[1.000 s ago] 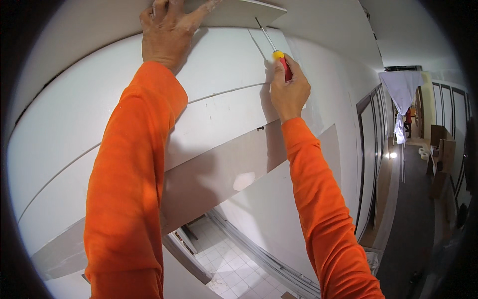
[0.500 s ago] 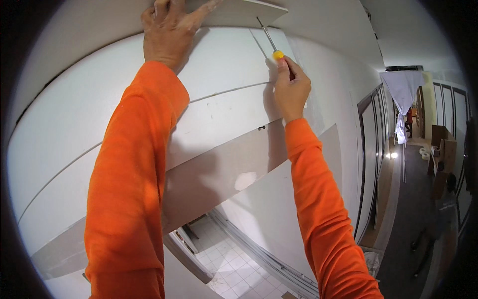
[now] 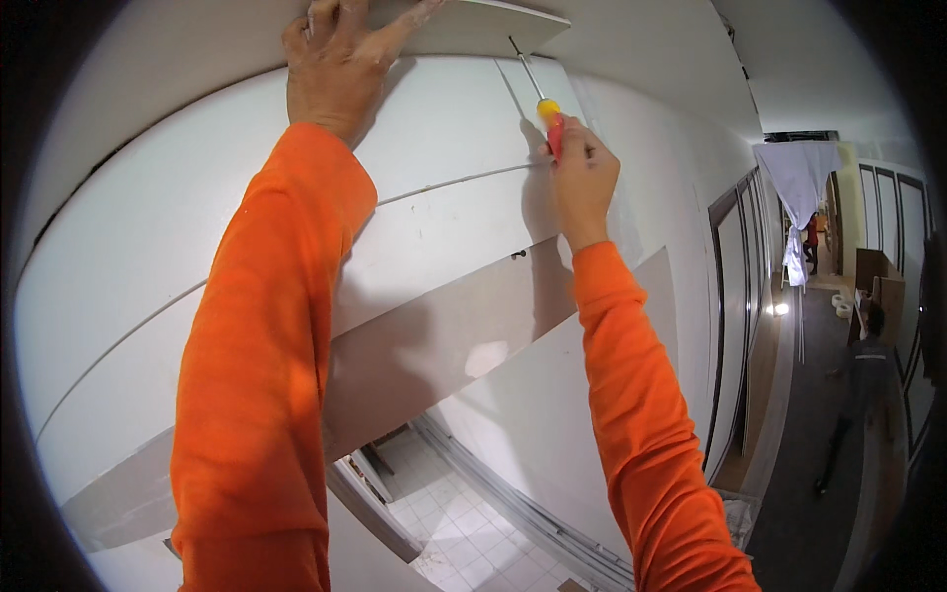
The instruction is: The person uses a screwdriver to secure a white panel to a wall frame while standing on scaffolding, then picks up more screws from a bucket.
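My left hand (image 3: 340, 74) is raised at the top of the white wall panel (image 3: 454, 118), fingers spread against a thin pale board (image 3: 483, 27) along the upper edge. Some fingertips run out of the picture. In my right hand (image 3: 584, 183) is a screwdriver (image 3: 548, 111) with a red and yellow handle and a thin metal shaft. Its tip touches or nearly touches the board close to its right end; a screw there is too small to make out. Both arms are in orange sleeves.
Below the panel runs a beige strip (image 3: 424, 345), with a tiled floor (image 3: 473, 523) and long grey metal profiles (image 3: 523, 503) lower down. To the right, a corridor holds a hanging white cloth (image 3: 797, 183), wooden boxes (image 3: 883, 306) and a dark-clothed person (image 3: 868, 370).
My right hand has drawn slightly down and its grip has shifted, baring the red part of the handle. The left hand barely moves. Someone now shows more plainly in the corridor.
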